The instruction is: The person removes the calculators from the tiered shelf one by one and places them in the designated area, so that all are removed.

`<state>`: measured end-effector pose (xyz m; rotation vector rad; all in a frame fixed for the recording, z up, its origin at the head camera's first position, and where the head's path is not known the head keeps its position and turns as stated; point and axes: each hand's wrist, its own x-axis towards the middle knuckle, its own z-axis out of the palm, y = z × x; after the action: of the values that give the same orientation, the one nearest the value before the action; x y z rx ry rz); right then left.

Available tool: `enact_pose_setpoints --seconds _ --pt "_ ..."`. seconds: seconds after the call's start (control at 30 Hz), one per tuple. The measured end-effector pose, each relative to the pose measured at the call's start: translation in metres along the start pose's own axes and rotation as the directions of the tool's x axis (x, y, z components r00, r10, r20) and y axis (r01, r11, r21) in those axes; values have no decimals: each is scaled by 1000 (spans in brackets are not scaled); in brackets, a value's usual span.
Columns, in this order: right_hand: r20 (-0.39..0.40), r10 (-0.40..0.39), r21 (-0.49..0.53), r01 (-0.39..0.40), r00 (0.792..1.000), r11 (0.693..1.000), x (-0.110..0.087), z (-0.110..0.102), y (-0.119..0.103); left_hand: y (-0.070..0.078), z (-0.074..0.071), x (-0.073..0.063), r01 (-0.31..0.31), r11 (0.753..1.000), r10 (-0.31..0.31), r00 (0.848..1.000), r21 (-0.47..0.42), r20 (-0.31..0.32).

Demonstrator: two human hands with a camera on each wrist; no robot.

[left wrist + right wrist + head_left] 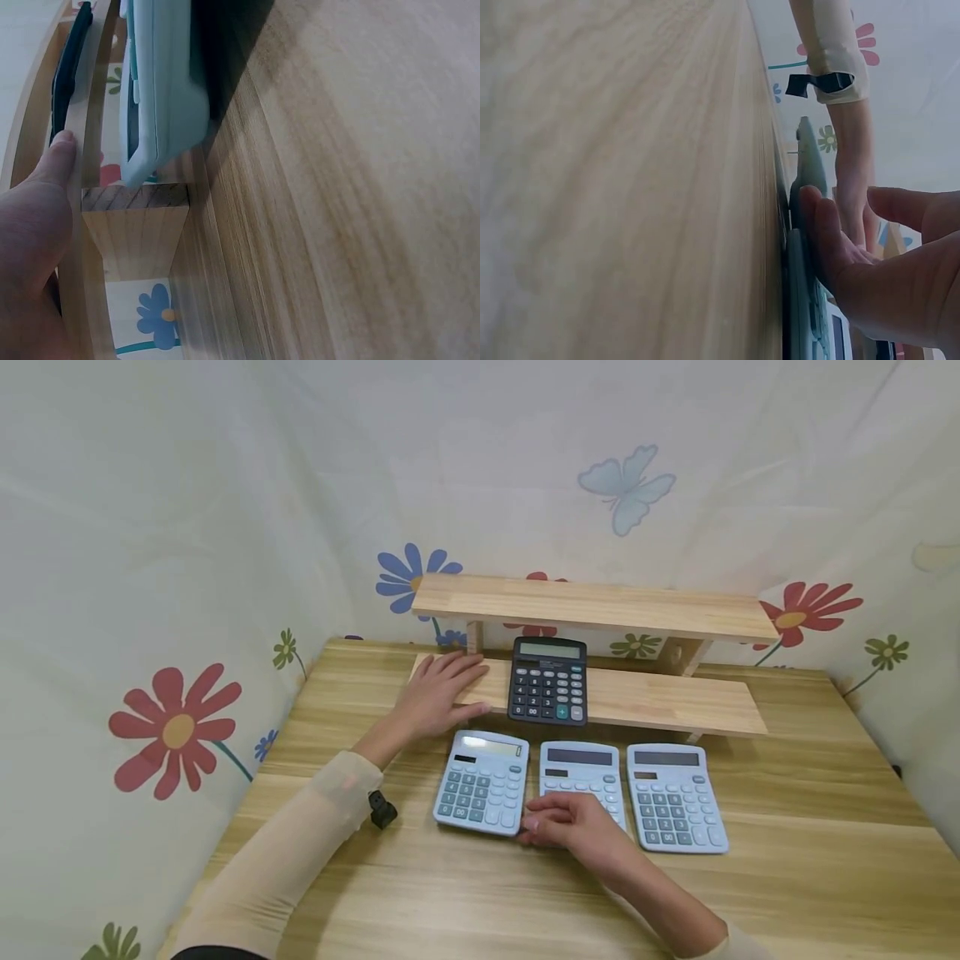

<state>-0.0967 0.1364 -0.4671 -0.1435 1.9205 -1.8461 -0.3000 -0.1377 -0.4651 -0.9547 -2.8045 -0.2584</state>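
My left hand (442,693) lies spread over the left end of the lower wooden shelf (660,697), its thumb along the front edge. Beside it on that shelf leans a black calculator (549,681). My right hand (577,831) touches the lower right corner of the left light-blue calculator (483,785), which sits slightly turned. In the right wrist view, the fingertips (821,214) meet that calculator's edge while another digit stays raised. Partly covered by this hand is the middle light-blue calculator (581,768). A third light-blue calculator (677,799) lies to the right.
Above the lower shelf runs an upper wooden shelf (592,604) on wooden supports. The wood-grain table (420,893) carries everything, with a flower-printed cloth (480,485) behind. A small black device (382,810) sits at my left wrist.
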Motion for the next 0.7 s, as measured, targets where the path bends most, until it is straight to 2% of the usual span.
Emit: enact_pose_setpoints --seconds 0.23,0.47,0.7 --pt "0 8 -21 -8 1000 1000 -5 -3 -8 1 -4 -1 8 1000 -7 1000 -12 10" --pt "3 -4 6 4 1000 1000 -7 -10 -12 2 -5 -1 1 1000 -1 1000 -1 0" --pt "2 -3 10 3 1000 1000 -6 -17 -16 1 -6 -2 15 1000 -14 1000 -15 18"
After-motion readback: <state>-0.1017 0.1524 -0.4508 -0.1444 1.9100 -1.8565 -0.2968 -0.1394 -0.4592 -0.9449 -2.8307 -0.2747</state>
